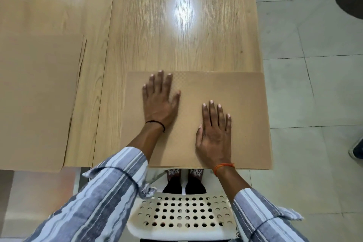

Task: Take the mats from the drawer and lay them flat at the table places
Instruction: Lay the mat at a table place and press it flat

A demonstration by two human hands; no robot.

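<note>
Step in hand: smoothing — your left hand and right hand lie flat-fingered, gripping nothing, on the mat at the table's near-right place. Next — lift off; fetch from the stack.

Left hand: palm down, fingers straight and slightly spread, lying flat, set further from the bench's near edge than the other.
Right hand: palm down, fingers straight, flat, close to the near edge.
Forearms: both extended forward, sleeves pushed back.
</note>
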